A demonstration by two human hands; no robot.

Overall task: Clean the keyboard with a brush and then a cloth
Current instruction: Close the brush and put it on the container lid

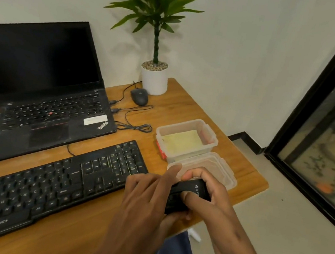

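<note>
A black keyboard (48,182) lies diagonally across the wooden desk (84,230). At its right end both hands hold a small black box-shaped object (191,191) with pale lettering, likely the brush's case. My right hand (209,201) grips it from the right, thumb on top. My left hand (146,198) holds its near end, index finger raised straight over it. A yellow cloth (181,142) lies folded inside an open clear plastic box (209,133) behind the hands. No bristles show.
The box's clear lid (227,175) lies next to it at the desk's right edge. An open black laptop (42,94) stands behind the keyboard, with a wired mouse (139,96), cables and a potted plant (154,78). A dark glass door (324,140) is on the right.
</note>
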